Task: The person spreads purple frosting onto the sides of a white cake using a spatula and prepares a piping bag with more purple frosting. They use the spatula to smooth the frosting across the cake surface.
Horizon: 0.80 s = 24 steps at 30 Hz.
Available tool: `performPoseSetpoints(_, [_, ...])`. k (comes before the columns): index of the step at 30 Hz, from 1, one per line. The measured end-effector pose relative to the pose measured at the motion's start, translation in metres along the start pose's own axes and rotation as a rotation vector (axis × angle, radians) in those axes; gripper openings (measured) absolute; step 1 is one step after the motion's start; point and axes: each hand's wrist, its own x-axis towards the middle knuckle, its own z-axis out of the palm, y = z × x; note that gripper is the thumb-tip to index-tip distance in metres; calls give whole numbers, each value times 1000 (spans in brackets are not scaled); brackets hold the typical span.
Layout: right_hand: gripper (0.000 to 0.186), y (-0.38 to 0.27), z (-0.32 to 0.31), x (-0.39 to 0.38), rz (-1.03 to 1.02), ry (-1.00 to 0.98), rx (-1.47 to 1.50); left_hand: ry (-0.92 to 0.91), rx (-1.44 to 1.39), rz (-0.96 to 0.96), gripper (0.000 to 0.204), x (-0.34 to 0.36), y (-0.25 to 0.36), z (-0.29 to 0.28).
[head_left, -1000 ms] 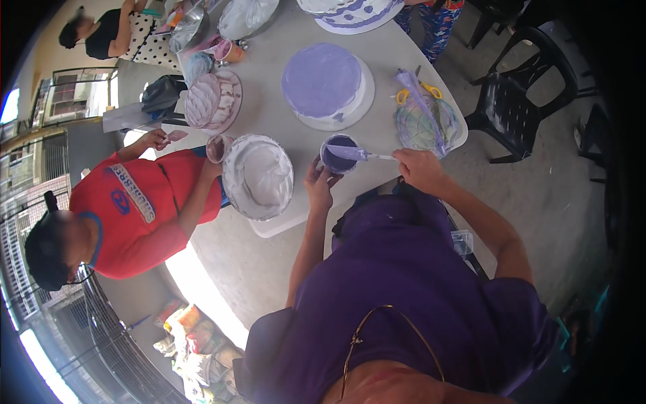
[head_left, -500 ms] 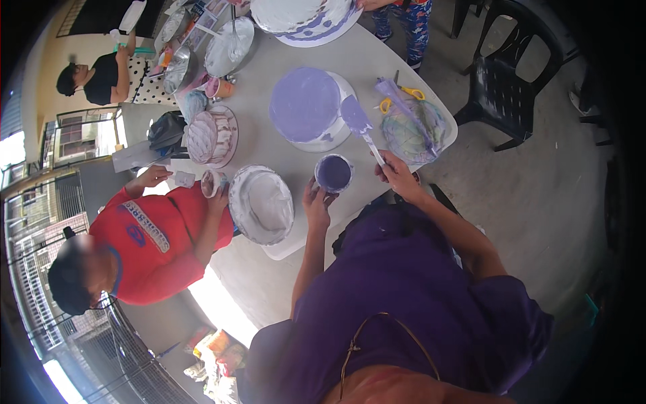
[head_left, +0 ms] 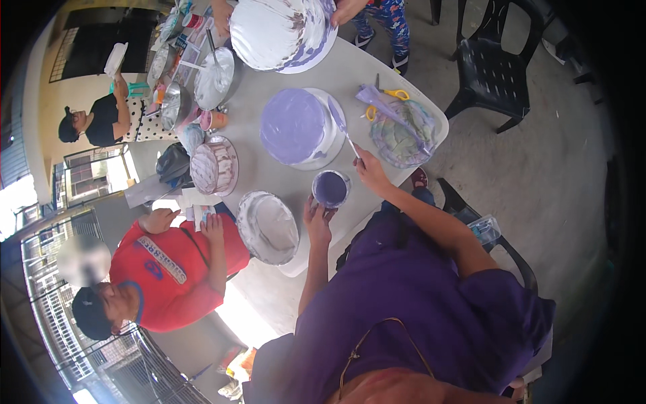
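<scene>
From the head view my left hand [head_left: 317, 221] is wrapped around the small bowl of purple icing [head_left: 330, 188], and my right hand [head_left: 369, 170] pinches a spatula [head_left: 342, 124] whose blade runs up-left onto the purple cake [head_left: 298, 128], just past the bowl; the tabletop [head_left: 377, 81] edge sits close below.

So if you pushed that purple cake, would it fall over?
Probably not: the cake is wide, low and sits flat on the table, so it would likely slide. Its purple icing looks soft, so a push would probably dent or smear it. It likely feels heavy.
</scene>
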Motion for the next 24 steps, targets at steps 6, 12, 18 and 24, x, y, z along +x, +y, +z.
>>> performPoseSetpoints(6, [44, 9, 14, 8, 5, 29, -65, -1, -4, 5, 45, 0, -1, 0])
performPoseSetpoints(12, [45, -10, 9, -3, -138, 56, -90, -4, -2, -2, 45, 3, -5, -6])
performPoseSetpoints(18, [45, -30, -15, -12, -83, 2, 7, -21, 9, -89, 41, 9, 0, -15])
performPoseSetpoints(24, [44, -3, -16, -2, -49, 49, -58, -64, -59, -48, 41, 36, 3, -27])
